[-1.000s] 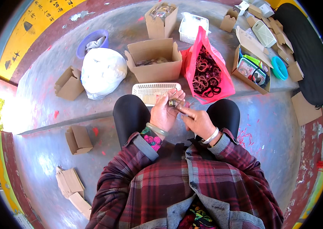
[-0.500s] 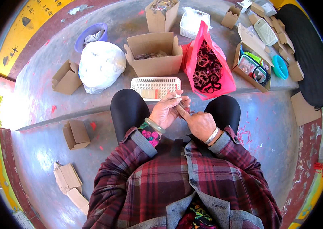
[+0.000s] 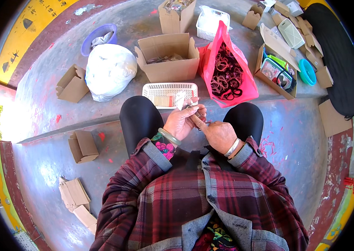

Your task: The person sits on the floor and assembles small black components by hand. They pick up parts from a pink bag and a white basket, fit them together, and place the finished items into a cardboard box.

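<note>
My left hand (image 3: 182, 122) is raised palm-up between my knees, its fingers curled round a thin dark strand-like thing, mostly hidden by the fingers. My right hand (image 3: 220, 136) meets it from the right. Its index finger stretches into the left palm while the other fingers curl under; a bit of dark strand shows by them, too small to name. Just beyond the left fingertips sits a white perforated basket (image 3: 148, 91) with a pale, red-ended packet (image 3: 162, 101) in it. To the right stands a pink bag (image 3: 247, 90), open and full of dark and brownish loops (image 3: 226, 79).
Beyond the basket is an open cardboard box (image 3: 168, 71), with a stuffed white bag (image 3: 111, 73) and purple basin (image 3: 97, 38) to its left. At right are a carton of mixed items (image 3: 275, 77) and a turquoise basket (image 3: 307, 72). A low step edge crosses the floor.
Both hands stay together in nearly the same place, with slight finger movement. The view has shifted a little. Something whitish now shows in the basket beside the left fingertips.
</note>
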A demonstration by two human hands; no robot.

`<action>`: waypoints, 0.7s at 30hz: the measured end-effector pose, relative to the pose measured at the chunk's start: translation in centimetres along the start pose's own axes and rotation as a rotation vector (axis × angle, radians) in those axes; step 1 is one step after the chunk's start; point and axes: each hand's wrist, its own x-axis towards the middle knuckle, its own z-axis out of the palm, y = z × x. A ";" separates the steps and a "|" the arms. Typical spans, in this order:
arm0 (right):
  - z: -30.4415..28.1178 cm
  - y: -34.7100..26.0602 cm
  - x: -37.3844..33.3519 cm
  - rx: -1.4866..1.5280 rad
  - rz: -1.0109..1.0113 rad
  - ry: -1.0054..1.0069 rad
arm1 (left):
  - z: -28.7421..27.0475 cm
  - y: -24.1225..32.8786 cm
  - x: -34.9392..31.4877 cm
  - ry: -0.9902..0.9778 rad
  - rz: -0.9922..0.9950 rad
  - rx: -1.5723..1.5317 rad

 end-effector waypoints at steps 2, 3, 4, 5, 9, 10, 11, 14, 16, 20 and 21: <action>0.1 0.0 -0.1 0.004 0.008 -0.008 | 0.1 0.0 -0.1 -0.006 -0.004 -0.004; 0.1 -0.1 -0.1 0.006 0.013 -0.024 | 0.1 0.0 0.0 -0.013 -0.007 -0.003; 0.2 -0.2 -0.1 0.008 0.018 -0.040 | 0.0 -0.1 0.0 -0.021 -0.011 -0.002; 0.3 -0.3 -0.1 0.019 0.035 -0.039 | -0.1 -0.2 0.1 -0.027 -0.020 -0.009; 1.1 -0.6 -0.2 0.048 0.098 -0.085 | -0.6 -1.1 0.3 -0.049 -0.046 -0.031; 1.1 -0.6 -0.2 0.051 0.113 -0.109 | -0.6 -1.3 0.3 -0.055 -0.050 -0.034; 1.1 -0.6 -0.2 0.052 0.116 -0.102 | -0.6 -1.3 0.3 -0.053 -0.044 -0.024; 0.9 -0.6 -0.1 0.043 0.115 -0.077 | -0.6 -1.3 0.3 -0.042 -0.031 0.004; 0.7 -0.4 -0.1 0.020 0.100 -0.055 | -0.8 -0.9 0.4 -0.030 -0.027 0.016; 0.6 0.0 -0.1 0.031 0.120 -0.070 | -0.6 -0.5 0.3 -0.038 -0.015 0.032; 0.7 0.0 -0.1 0.032 0.124 -0.073 | -0.6 -0.6 0.3 -0.046 -0.025 0.042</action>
